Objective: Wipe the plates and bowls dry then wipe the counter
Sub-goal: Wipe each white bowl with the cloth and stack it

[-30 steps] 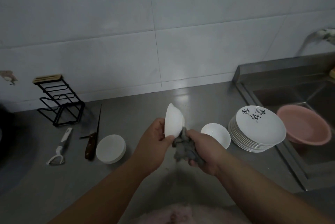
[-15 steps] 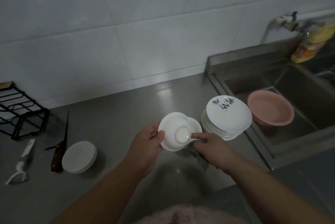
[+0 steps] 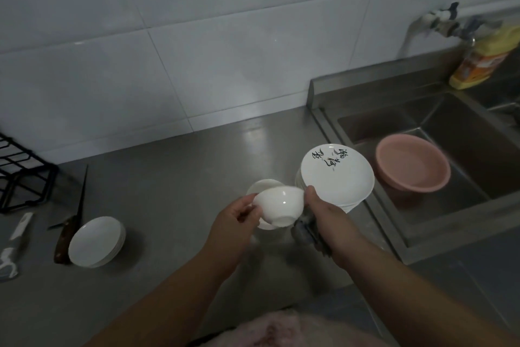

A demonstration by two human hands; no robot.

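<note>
Two bare hands hold a small white bowl (image 3: 277, 204) above a steel counter (image 3: 174, 186). The left hand (image 3: 233, 223) grips its left rim. The right hand (image 3: 323, 214) pinches the right rim while clutching a grey cloth (image 3: 308, 232). A stack of white plates (image 3: 337, 175) sits just beside, near the sink (image 3: 374, 223).

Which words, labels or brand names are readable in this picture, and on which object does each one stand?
Top plate of the stack: black brush-written characters near its far rim, too stylised and small to read with certainty.
Yellow bottle by the tap: an orange label with print, too blurred to read.
White bowl, held in both hands: no text visible.
Nothing else carries readable text.
</note>
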